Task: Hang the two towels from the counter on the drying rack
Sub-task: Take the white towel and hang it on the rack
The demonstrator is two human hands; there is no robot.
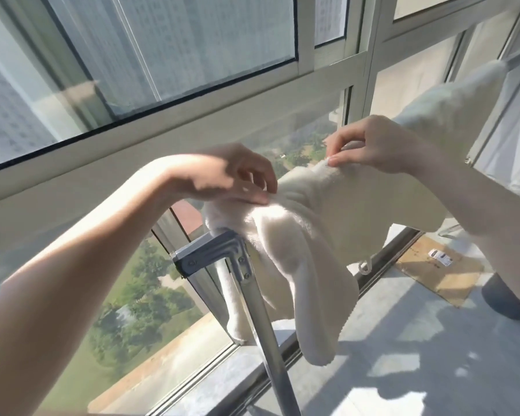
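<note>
Towel is draping over the top of the rack, next to its corner bracket.

Handling: terry cloth, which we are judging light, soft and limp, neither slippery nor fragile. It is sagging wherever nothing is supporting it. One end is hanging down past the rack leg, and a small loop is dangling at the lower edge.

Best hold: we are favouring pinches along the top fold, hands apart, so the cloth spreads rather than bunches.

Right hand is pinching the upper edge between thumb and forefinger. Left hand is resting on the bunched end near the rack corner, thumb flat on the cloth and fingers curled over. It appears to be pinching a fold.

The towel is lying between and beneath both hands, touching both. A second pale cloth, likely the other towel, is hanging beyond the right hand.
</note>
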